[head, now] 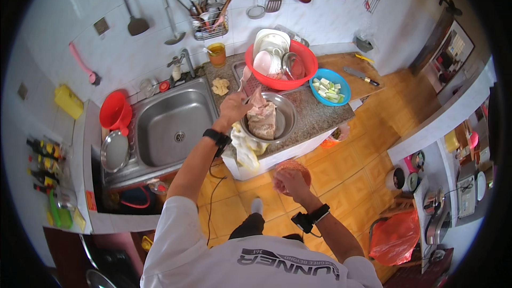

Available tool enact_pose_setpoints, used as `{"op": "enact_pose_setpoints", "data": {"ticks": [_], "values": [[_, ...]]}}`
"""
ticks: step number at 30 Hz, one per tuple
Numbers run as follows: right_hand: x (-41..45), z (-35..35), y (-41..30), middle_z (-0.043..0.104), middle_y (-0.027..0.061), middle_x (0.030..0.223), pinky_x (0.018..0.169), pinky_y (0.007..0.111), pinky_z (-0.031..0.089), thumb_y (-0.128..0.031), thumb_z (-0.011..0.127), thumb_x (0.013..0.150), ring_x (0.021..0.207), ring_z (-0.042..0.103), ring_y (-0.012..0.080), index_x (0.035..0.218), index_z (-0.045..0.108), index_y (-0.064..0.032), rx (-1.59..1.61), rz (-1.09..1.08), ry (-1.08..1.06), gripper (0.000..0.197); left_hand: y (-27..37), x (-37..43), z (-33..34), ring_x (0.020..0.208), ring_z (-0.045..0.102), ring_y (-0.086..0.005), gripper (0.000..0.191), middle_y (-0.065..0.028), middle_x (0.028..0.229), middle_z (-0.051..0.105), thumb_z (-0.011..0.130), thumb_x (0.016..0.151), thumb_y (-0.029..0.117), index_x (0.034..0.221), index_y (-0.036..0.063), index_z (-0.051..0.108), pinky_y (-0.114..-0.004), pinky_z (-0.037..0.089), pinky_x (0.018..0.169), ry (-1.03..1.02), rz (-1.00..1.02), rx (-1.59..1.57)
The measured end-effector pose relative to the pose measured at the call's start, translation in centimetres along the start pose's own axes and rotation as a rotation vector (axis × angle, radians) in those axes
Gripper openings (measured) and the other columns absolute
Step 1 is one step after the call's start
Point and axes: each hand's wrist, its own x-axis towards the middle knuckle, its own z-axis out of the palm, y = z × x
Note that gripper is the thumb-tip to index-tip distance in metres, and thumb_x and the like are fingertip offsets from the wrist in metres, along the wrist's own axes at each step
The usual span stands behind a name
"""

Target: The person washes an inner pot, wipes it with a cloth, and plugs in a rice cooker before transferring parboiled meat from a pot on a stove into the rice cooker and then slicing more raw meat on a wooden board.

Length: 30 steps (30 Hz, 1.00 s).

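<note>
A steel bowl [289, 116] stands on the speckled stone counter, and a thick pale slab of meat [262, 123] rests in it, its upper tip above the rim. My left hand [234, 108] is at the bowl's left side, with thumb and fingers closed on the meat's upper edge. A pale pink strip [245, 78] shows just beyond those fingers; I cannot tell what it is. My right hand [291, 186] is lower, off the counter's front edge, its fingers curled. Behind it shows a round reddish-brown object [298, 165], partly hidden; whether the hand touches it is unclear.
Left is a steel sink [164, 128] with a red dipper [116, 110]. A red basin [256, 72] of dishes and a blue bowl [320, 99] of cut vegetables stand behind. A knife [360, 76] lies on a wooden board [332, 67]. A yellowish cloth [245, 148] overhangs the counter.
</note>
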Motion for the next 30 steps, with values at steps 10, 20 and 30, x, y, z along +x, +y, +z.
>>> {"op": "enact_pose_setpoints", "data": {"ticks": [10, 20, 30], "values": [[15.3, -1.3, -9.0, 0.071, 0.0305, 0.128, 0.101, 0.050, 0.070, -0.033, 0.050, 0.122, 0.109, 0.079, 0.0409, 0.139, 0.057, 0.0165, 0.799, 0.247, 0.192, 0.053, -0.9, 9.4, 5.9, 0.103, 0.073, -0.0419, 0.024, -0.0178, 0.094, 0.075, 0.084, 0.101, 0.026, 0.091, 0.0051, 0.077, -0.050, 0.060, 0.101, 0.031, 0.442, 0.099], [18.6, -2.8, -12.1, 0.070, 0.0222, 0.147, 0.119, 0.050, 0.061, -0.032, 0.037, 0.126, 0.131, 0.074, 0.0343, 0.150, 0.056, 0.0075, 0.817, 0.218, 0.125, 0.050, -3.3, 9.6, 8.3, 0.116, 0.069, -0.0174, 0.058, -0.0073, 0.131, 0.072, 0.097, 0.095, 0.022, 0.141, 0.0019, 0.069, -0.039, 0.060, 0.103, -0.283, -0.085, -0.610], [23.9, -8.4, -7.1, 0.066, 0.0253, 0.150, 0.115, 0.050, 0.064, -0.035, 0.048, 0.127, 0.134, 0.072, 0.0378, 0.152, 0.055, 0.0089, 0.745, 0.027, -0.022, 0.052, -2.5, 14.1, 9.6, 0.129, 0.068, -0.0131, 0.045, -0.0033, 0.137, 0.076, 0.079, 0.097, -0.006, 0.141, 0.0013, 0.072, -0.033, 0.054, 0.115, -0.741, -0.081, -0.837]]}}
